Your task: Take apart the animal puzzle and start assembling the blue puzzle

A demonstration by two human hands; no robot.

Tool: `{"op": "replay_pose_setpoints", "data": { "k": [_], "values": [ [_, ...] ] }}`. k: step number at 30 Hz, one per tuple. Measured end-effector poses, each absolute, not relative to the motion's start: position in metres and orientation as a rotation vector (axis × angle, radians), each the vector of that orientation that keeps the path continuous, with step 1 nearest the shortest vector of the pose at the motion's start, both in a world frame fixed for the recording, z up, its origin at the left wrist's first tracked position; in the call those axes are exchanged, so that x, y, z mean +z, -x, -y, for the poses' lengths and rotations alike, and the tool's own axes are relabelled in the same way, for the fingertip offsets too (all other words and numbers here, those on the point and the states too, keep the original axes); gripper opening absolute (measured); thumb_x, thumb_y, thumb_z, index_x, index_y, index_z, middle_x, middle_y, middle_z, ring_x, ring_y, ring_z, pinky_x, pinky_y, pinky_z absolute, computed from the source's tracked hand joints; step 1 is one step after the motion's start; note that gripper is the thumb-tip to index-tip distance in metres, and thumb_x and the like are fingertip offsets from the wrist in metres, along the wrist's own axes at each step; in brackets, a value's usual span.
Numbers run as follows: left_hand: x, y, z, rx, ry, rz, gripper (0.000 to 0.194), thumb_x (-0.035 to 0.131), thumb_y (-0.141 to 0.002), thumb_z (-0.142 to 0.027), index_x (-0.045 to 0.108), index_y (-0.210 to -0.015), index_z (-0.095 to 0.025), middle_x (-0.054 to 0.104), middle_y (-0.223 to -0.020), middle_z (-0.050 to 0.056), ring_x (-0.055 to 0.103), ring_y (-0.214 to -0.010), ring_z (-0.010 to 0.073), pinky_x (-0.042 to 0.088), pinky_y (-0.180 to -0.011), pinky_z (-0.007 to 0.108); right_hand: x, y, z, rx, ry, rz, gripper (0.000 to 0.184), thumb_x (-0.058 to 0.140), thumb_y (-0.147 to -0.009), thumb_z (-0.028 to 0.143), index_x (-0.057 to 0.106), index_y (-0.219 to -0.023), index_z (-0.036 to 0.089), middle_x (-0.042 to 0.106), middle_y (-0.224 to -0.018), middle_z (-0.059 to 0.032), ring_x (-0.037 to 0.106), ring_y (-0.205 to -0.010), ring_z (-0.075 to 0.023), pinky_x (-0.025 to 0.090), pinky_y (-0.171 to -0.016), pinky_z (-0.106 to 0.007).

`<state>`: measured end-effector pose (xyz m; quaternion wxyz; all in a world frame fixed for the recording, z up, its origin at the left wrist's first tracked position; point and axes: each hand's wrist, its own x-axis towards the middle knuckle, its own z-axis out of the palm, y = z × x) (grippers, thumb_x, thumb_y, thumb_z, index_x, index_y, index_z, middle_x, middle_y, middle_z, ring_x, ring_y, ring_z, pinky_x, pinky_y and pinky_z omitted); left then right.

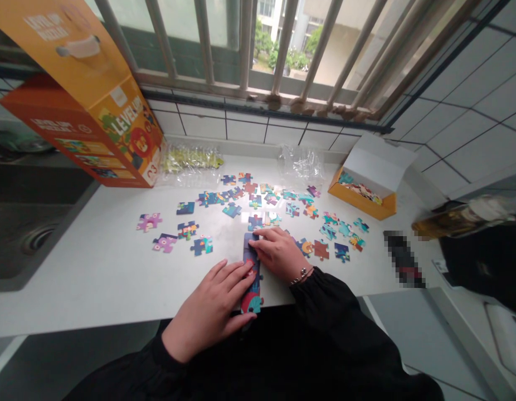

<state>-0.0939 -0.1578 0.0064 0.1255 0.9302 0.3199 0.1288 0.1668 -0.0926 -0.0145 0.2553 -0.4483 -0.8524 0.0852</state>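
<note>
A narrow strip of joined jigsaw pieces, dark blue with red and teal parts, lies at the counter's front edge. My left hand rests over its left side, fingers stretched out and the thumb near the lower end. At the strip's upper end, my right hand has bent fingers closed onto the pieces; its thumb is partly hidden. Just beyond the strip lies a blue jigsaw piece. Loose purple pieces are to the left, and a brown piece lies right of my right hand.
An orange puzzle box stands at the back left beside a plastic bag of green pieces. Crumpled clear plastic lies at the back. An open yellow box holds more pieces. A bottle and a blurred-out dark object are right; a sink is left.
</note>
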Motion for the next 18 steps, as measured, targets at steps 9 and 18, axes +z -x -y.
{"op": "replay_pose_setpoints", "data": {
  "k": [9,18],
  "values": [
    [0.0046,0.0945,0.1578,0.356,-2.704,-0.935,0.077,0.075,-0.100,-0.053,0.047,-0.166,-0.025,0.053,-0.172,0.010,0.054,-0.154,0.0338,0.043,-0.131,0.060,-0.0158,-0.1683,0.0923,0.286,1.195,2.271,0.033,0.070,-0.097,0.012,0.083,-0.121,0.029,0.077,-0.141,-0.0066,0.068,-0.123,-0.0286,0.058,-0.108,-0.050],
    [0.0047,0.0938,0.1577,0.382,-2.693,-0.932,0.074,0.075,-0.101,-0.052,0.048,-0.166,-0.027,0.054,-0.172,0.011,0.056,-0.153,0.0339,0.043,-0.131,0.060,-0.0187,-0.1706,0.0911,0.445,1.214,2.134,0.022,0.075,-0.095,0.013,0.079,-0.111,0.027,0.080,-0.134,-0.0069,0.071,-0.126,-0.0260,0.056,-0.113,-0.049]
  ]
}}
